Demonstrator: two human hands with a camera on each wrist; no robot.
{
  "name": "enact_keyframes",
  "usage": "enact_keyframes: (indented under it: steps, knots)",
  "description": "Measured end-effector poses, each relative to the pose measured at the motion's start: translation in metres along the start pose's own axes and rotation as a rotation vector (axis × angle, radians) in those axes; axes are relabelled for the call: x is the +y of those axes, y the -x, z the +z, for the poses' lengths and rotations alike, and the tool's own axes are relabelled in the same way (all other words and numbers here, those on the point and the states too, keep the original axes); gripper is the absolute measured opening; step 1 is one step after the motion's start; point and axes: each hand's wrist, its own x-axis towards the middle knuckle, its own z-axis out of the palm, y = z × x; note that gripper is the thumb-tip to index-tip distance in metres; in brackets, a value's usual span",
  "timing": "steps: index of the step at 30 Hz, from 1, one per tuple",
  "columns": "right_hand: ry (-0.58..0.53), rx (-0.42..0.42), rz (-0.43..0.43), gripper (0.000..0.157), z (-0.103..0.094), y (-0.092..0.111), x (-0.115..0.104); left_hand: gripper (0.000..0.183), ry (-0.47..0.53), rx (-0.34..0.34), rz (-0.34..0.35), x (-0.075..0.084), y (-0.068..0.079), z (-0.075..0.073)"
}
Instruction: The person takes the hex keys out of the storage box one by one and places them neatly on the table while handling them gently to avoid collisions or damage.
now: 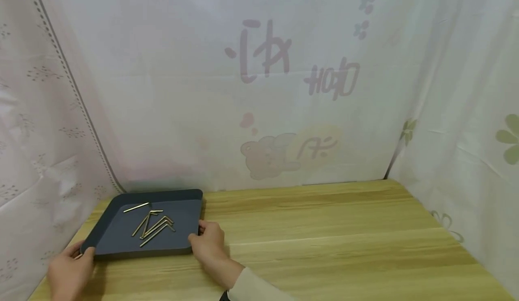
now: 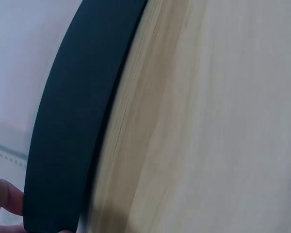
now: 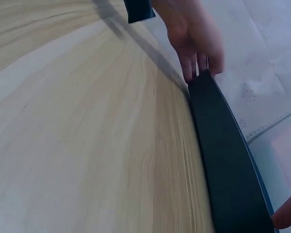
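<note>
A dark grey rectangular tray lies at the left of the table, holding several brass-coloured L-shaped hex keys. At its near left corner, my left hand grips the rim with the thumb over the edge. My right hand holds the right side close to the near right corner. In the left wrist view, fingertips touch the end of the tray's outer wall. The right wrist view shows the same wall between my left hand and my right thumb.
The table has a light wood-grain top. Printed white curtains hang behind it and along both sides, with the left one close beside my left hand.
</note>
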Motion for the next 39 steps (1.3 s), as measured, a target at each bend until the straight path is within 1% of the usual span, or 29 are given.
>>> enact_keyframes:
  steps: [5, 10, 15, 20, 24, 26, 28, 34, 39]
  knots:
    - [-0.028, 0.003, 0.009, 0.048, -0.021, 0.001, 0.003, 0.057, -0.051, -0.024, 0.05, 0.009, 0.01, 0.009]
    - [-0.036, -0.014, 0.02, 0.048, -0.043, 0.003, 0.007, 0.053, -0.071, -0.029, 0.117, 0.017, 0.02, 0.017]
    - [-0.019, -0.006, 0.033, 0.048, -0.067, 0.003, 0.013, 0.05, -0.028, -0.078, 0.162, 0.029, 0.034, 0.025]
    - [-0.024, -0.01, 0.037, 0.053, -0.093, 0.004, 0.017, 0.049, -0.017, -0.129, 0.21, 0.043, 0.047, 0.036]
    - [-0.018, -0.012, 0.026, 0.055, -0.115, 0.007, 0.022, 0.049, 0.021, -0.189, 0.23, 0.051, 0.059, 0.045]
    - [-0.007, -0.01, 0.021, 0.055, -0.126, 0.007, 0.024, 0.048, 0.044, -0.208, 0.241, 0.054, 0.066, 0.051]
    - [0.008, 0.0, 0.019, 0.056, -0.137, 0.007, 0.025, 0.048, 0.058, -0.214, 0.254, 0.058, 0.074, 0.058]
    - [0.04, 0.024, 0.013, 0.056, -0.168, 0.008, 0.026, 0.047, 0.115, -0.258, 0.252, 0.071, 0.091, 0.079]
    - [0.047, 0.044, 0.014, 0.054, -0.193, 0.01, 0.029, 0.045, 0.156, -0.278, 0.278, 0.08, 0.106, 0.095]
